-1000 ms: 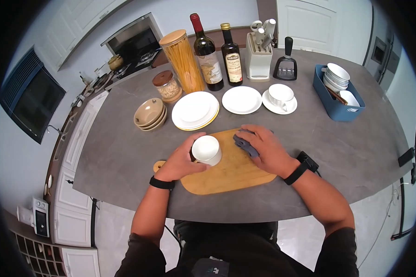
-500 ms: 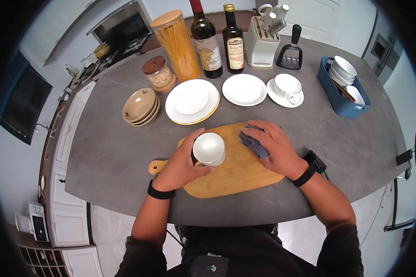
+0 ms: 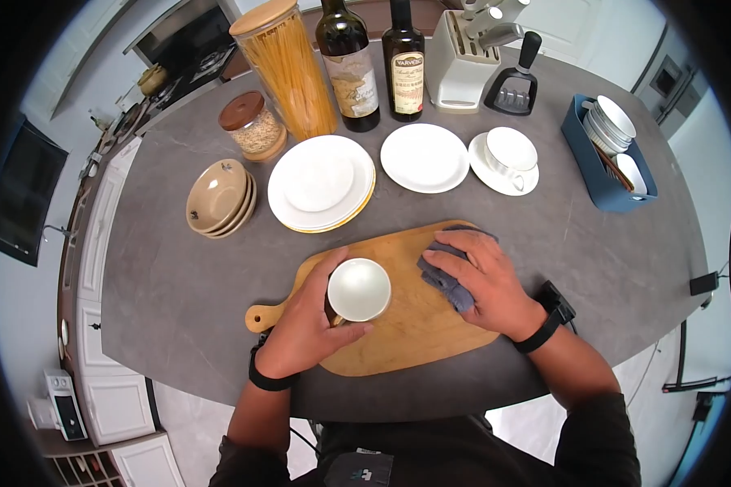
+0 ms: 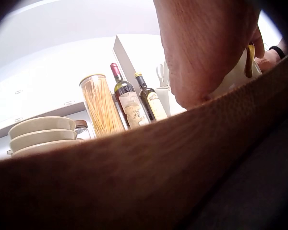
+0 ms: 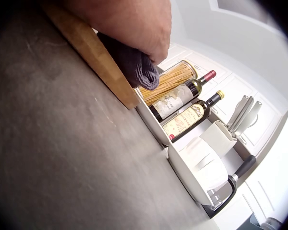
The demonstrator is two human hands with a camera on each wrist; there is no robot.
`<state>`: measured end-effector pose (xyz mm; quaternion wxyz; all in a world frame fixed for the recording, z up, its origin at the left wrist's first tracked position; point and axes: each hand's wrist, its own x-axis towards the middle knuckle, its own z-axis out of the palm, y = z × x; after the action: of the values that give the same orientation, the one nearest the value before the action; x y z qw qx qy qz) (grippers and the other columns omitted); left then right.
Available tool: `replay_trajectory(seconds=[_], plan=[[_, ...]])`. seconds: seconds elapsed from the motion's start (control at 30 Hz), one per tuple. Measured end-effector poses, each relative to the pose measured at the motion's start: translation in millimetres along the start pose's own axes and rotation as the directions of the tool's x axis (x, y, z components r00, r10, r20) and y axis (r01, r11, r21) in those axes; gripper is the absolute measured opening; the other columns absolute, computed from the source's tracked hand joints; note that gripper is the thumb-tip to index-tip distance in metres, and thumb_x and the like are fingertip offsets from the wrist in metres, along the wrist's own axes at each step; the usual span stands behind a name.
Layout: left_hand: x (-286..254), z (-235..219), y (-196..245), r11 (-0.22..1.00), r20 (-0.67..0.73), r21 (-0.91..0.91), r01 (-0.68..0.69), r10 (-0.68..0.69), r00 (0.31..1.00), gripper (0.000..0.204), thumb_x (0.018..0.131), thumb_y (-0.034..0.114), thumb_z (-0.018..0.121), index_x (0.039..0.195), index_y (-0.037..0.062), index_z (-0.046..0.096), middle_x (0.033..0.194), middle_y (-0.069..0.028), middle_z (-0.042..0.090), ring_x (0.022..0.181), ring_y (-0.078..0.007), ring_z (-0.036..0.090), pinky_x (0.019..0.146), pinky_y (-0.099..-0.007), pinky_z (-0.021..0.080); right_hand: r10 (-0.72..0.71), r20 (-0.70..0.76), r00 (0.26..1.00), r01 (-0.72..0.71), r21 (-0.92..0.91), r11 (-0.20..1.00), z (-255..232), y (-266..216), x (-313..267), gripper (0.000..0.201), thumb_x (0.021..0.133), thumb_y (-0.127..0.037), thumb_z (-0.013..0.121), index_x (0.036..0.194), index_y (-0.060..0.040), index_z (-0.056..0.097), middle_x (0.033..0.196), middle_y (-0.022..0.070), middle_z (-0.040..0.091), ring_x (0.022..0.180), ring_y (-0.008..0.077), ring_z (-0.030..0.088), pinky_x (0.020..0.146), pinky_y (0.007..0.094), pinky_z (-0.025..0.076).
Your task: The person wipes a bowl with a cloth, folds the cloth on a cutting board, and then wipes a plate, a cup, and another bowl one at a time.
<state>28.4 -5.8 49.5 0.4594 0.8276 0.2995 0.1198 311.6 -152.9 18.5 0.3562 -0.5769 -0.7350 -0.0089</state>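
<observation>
Grey tabletop [image 3: 170, 300] carries everything. Wooden board [image 3: 406, 333] lies near the person, its handle toward the person's left.

Blue basket [image 3: 607, 188] sits at far right, holding white bowls [image 3: 612, 122]. Pasta canister [image 3: 288, 77], wine bottle [image 3: 353, 85], yellow-capped bottle [image 5: 185, 120] and knife block [image 3: 456, 77] line the back; black-handled tool [image 3: 513, 88] is just right of the block.

Ahead of that row: plate stack [image 3: 317, 187] at left, single plate [image 3: 424, 158] in the middle, saucer [image 3: 486, 177] with a second cup [image 3: 510, 151] at right. These sit past the board's far edge, between it and the bottles. Tan bowls [image 3: 218, 196], stacked, are left of the plates; lidded jar [image 3: 253, 130] is behind them, beside the canister.

Left hand [image 3: 302, 325]: fingers curled round the white cup [image 3: 359, 290], thumb on the near side. Cup is over the left half of the board, mouth up; hand blocks part of its side. Can't tell if its base touches the wood.

Right hand [image 3: 494, 286]: fingers bent over the dark grey cloth [image 3: 448, 286], gripping it at the board's right part. Hand hides some of the cloth. Cup and cloth are apart, bare wood between.
</observation>
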Motion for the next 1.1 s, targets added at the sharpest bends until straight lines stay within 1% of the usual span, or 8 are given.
replay_trajectory(seconds=[0.2,0.3,0.5,0.57,0.7,0.8,0.9,1.1], plan=[[-4.5,2.4,-1.6,0.998,-0.041,0.014,-0.054,0.055,0.998,0.108,0.077,0.01,0.097,0.165,0.0011,0.035,0.16,-0.0185,0.05,0.148,-0.0293,0.052,0.123,-0.0402,0.043,0.006,-0.062,0.998,-0.004,0.021,1.0,0.8,-4.1,-0.6,0.071,0.071,-0.002,0.083,0.14,-0.007,0.065,0.146,0.0159,0.062,0.134,0.0391,0.06,0.111,0.0519,0.05],[-5.3,3.9,-1.7,0.992,-0.075,0.009,-0.129,0.129,0.989,0.104,0.08,0.015,0.097,0.163,-0.0028,0.037,0.159,-0.0243,0.052,0.148,-0.0364,0.053,0.12,-0.0428,0.046,-0.012,-0.147,0.989,0.002,-0.07,0.998,-4.2,-8.8,-3.6,0.07,0.072,-0.004,0.084,0.139,-0.0051,0.065,0.137,0.0144,0.063,0.126,0.0373,0.061,0.105,0.0494,0.051],[-8.8,6.6,-4.5,0.981,-0.093,0.035,-0.189,0.191,0.977,0.1,0.081,0.019,0.097,0.16,-0.003,0.04,0.155,-0.0235,0.056,0.143,-0.0369,0.057,0.117,-0.042,0.049,-0.108,-0.019,0.994,0.103,-0.176,0.979,-12.6,-21.5,-12.8,0.061,0.073,-0.01,0.085,0.133,-0.0097,0.071,0.118,0.0093,0.062,0.105,0.0332,0.06,0.091,0.0457,0.052],[-8.6,5.9,-1.9,0.984,-0.111,0.077,-0.163,0.171,0.979,0.091,0.08,0.019,0.097,0.153,-0.0001,0.047,0.141,-0.0169,0.063,0.131,-0.0263,0.065,0.109,-0.0389,0.054,-0.15,0.067,0.986,0.16,-0.161,0.974,-19.0,-31.6,-15.1,0.059,0.073,-0.012,0.085,0.131,-0.0107,0.073,0.12,0.009,0.062,0.107,0.0332,0.061,0.092,0.0455,0.052],[-6.2,4.2,-3.7,0.961,-0.158,0.189,-0.202,0.233,0.96,0.083,0.079,0.022,0.097,0.145,0.001,0.051,0.133,-0.0151,0.067,0.124,-0.0243,0.067,0.106,-0.0386,0.054,-0.138,0.061,0.989,0.146,-0.163,0.976,-14.8,-45.9,-32.5,0.065,0.069,-0.009,0.084,0.133,-0.0104,0.073,0.122,0.0095,0.062,0.108,0.0335,0.06,0.094,0.0453,0.052],[1.9,-7.2,1.5,0.99,-0.115,-0.073,-0.121,0.113,0.987,0.081,0.077,0.028,0.098,0.139,-0.0004,0.054,0.131,-0.0188,0.069,0.121,-0.0295,0.07,0.103,-0.0408,0.056,-0.101,0.027,0.995,0.103,-0.137,0.985,-15.5,-49.3,-38.3,0.066,0.069,-0.007,0.083,0.134,-0.0105,0.072,0.122,0.0096,0.062,0.11,0.0342,0.06,0.095,0.0458,0.052],[17.6,-20.2,21.5,0.963,-0.22,0.157,-0.22,0.252,0.942,0.081,0.077,0.03,0.099,0.138,-0.0001,0.055,0.127,-0.0188,0.07,0.118,-0.0286,0.071,0.102,-0.041,0.057,-0.09,-0.007,0.996,0.09,-0.089,0.992,-14.3,-47.5,-40.7,0.067,0.068,-0.007,0.083,0.134,-0.0109,0.072,0.123,0.0097,0.062,0.111,0.0351,0.059,0.095,0.0458,0.052],[103.2,-18.1,52.4,0.938,-0.205,0.212,-0.274,0.317,0.926,0.092,0.075,0.03,0.1,0.148,-0.0027,0.054,0.135,-0.0164,0.069,0.126,-0.0243,0.067,0.108,-0.0375,0.054,-0.096,-0.026,0.995,0.093,-0.09,0.992,-13.9,-42.3,-47.3,0.069,0.068,-0.008,0.085,0.135,-0.0119,0.071,0.124,0.0096,0.062,0.112,0.0355,0.06,0.097,0.0454,0.053]])
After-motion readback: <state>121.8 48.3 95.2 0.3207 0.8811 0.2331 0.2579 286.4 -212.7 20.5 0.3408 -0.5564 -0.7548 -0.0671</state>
